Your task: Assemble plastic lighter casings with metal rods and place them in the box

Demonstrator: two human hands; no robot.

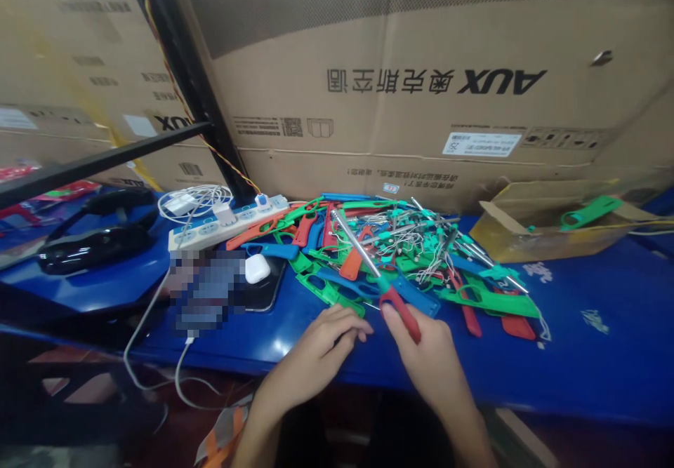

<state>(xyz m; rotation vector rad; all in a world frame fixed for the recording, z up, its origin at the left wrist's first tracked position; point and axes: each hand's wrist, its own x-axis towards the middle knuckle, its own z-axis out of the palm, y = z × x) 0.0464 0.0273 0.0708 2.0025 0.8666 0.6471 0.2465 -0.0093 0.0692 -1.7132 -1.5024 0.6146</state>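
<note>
My right hand [424, 349] is wrapped around the red handle of a long-nosed gas lighter [401, 313]. Its silver metal tube slants up and left over the pile. My left hand [334, 338] rests at the front of the blue table, fingers loosely bent and apart from the thumb, with no object visible in it. Just beyond those fingertips lies a green lighter handle shell [331, 291]. Behind both hands spreads a heap of lighter parts: blue handle shells [279, 250], red shells [468, 313], metal tubes, and green-tipped pieces with thin white wires [426, 243].
An open cardboard box [547, 243] with a green shell stands at the right. To the left are a power strip [210, 228] with cables, a dark tablet-like device [268, 289], a white earbud case [257, 269] and a black glossy object [95, 247]. Large cartons [295, 54] stand behind.
</note>
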